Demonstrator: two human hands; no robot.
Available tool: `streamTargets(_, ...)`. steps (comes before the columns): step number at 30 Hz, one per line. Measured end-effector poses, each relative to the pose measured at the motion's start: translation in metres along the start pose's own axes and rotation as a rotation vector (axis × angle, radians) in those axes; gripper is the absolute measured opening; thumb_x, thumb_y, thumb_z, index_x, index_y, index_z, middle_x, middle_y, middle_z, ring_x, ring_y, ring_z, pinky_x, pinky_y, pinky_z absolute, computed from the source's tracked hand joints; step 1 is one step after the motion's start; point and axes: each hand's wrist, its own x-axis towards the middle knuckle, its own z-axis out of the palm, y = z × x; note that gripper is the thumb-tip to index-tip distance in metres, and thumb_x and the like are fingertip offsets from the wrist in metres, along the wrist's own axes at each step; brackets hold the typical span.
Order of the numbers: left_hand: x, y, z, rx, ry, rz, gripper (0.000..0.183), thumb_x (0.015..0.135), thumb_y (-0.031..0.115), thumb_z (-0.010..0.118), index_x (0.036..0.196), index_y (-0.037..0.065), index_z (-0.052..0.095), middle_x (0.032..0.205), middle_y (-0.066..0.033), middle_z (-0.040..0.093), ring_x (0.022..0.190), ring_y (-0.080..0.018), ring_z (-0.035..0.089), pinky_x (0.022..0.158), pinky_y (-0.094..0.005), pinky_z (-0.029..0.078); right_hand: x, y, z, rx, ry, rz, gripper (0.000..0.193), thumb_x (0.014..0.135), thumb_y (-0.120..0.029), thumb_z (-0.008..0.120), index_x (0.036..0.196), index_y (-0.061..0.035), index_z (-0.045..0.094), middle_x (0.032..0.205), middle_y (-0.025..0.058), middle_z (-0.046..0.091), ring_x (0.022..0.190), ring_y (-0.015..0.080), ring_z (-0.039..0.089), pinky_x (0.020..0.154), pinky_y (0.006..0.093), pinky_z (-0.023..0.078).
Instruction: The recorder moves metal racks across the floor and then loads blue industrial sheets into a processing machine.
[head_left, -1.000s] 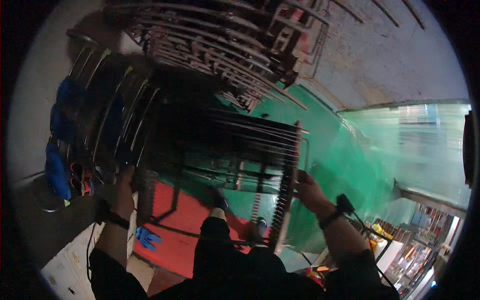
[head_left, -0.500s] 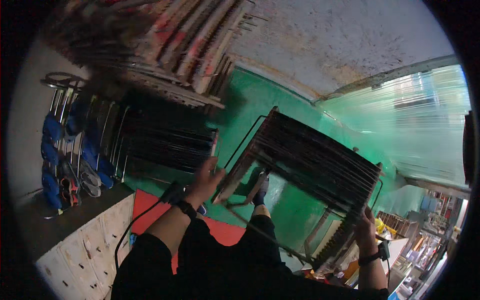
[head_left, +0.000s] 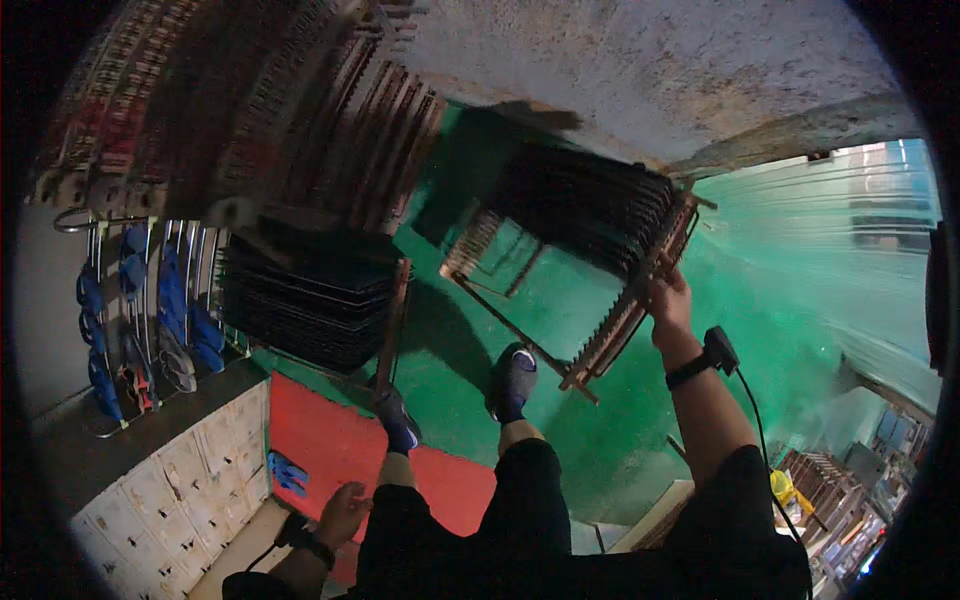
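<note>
My right hand (head_left: pixel 670 300) grips the notched side rail (head_left: pixel 622 335) of a rack that holds a stack of dark, thin panels (head_left: pixel 590 205) at its far end. The rack is on the green floor ahead of my feet, its near part bare so the floor shows through the frame. My left hand (head_left: pixel 343 515) hangs low beside my left thigh, fingers loosely apart and nothing in them. Left of the rack stands a second rack (head_left: pixel 396 315), filled with similar black panels (head_left: pixel 310 300); my left foot is close to its near corner.
Stacked notched racks (head_left: pixel 250 110) rise at the far left. Blue slippers and shoes hang on a metal shoe rack (head_left: pixel 150 310) above worn lockers (head_left: pixel 180 490). A red mat (head_left: pixel 320 420) lies by my feet. Clear strip curtains (head_left: pixel 850 260) hang at the right.
The rack in my right hand has moved away from my body, down onto the floor, and turned. My left hand has dropped back from its left side to beside my thigh.
</note>
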Motion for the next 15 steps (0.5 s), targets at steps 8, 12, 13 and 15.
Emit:
streamTargets(8,0.026,0.025,0.040,-0.205,-0.053,-0.105,0.041,0.089,0.019,0.066,0.126,0.003,0.054,0.120,-0.0115,0.061,0.110,-0.0215,0.060,0.094,-0.0346,0.048,0.115,0.084,0.058,0.260,-0.125,0.213,0.050,0.091,-0.004,0.047,0.140,-0.0018,0.040,0.106,0.0086,0.062,0.089,0.0220,0.061,0.080,0.0395,0.053)
streamTargets(12,0.032,0.031,0.048,-0.173,-0.100,-0.072,0.044,0.089,0.019,0.068,0.127,0.003,0.054,0.120,-0.0115,0.061,0.115,-0.0215,0.058,0.096,-0.0347,0.047,0.188,0.143,0.011,0.173,0.010,0.279,0.048,0.088,-0.004,0.050,0.136,-0.0062,0.044,0.108,0.0103,0.062,0.091,0.0215,0.063,0.071,0.0362,0.055)
streamTargets(13,0.032,0.023,0.050,-0.193,-0.126,-0.116,0.044,0.089,0.020,0.068,0.127,0.003,0.054,0.121,-0.0117,0.061,0.115,-0.0212,0.058,0.097,-0.0350,0.047,0.200,0.149,-0.005,0.192,-0.008,0.286,0.045,0.088,-0.002,0.048,0.133,-0.0055,0.047,0.109,0.0115,0.062,0.090,0.0211,0.063,0.070,0.0360,0.055)
streamTargets(15,0.029,0.004,0.053,-0.222,-0.135,-0.177,0.044,0.089,0.020,0.068,0.128,0.003,0.053,0.121,-0.0120,0.061,0.116,-0.0209,0.057,0.097,-0.0352,0.047,0.189,0.159,-0.011,-0.331,0.104,-0.034,0.031,0.088,-0.005,0.049,0.118,-0.0039,0.054,0.100,0.0118,0.061,0.085,0.0192,0.061,0.070,0.0339,0.052)
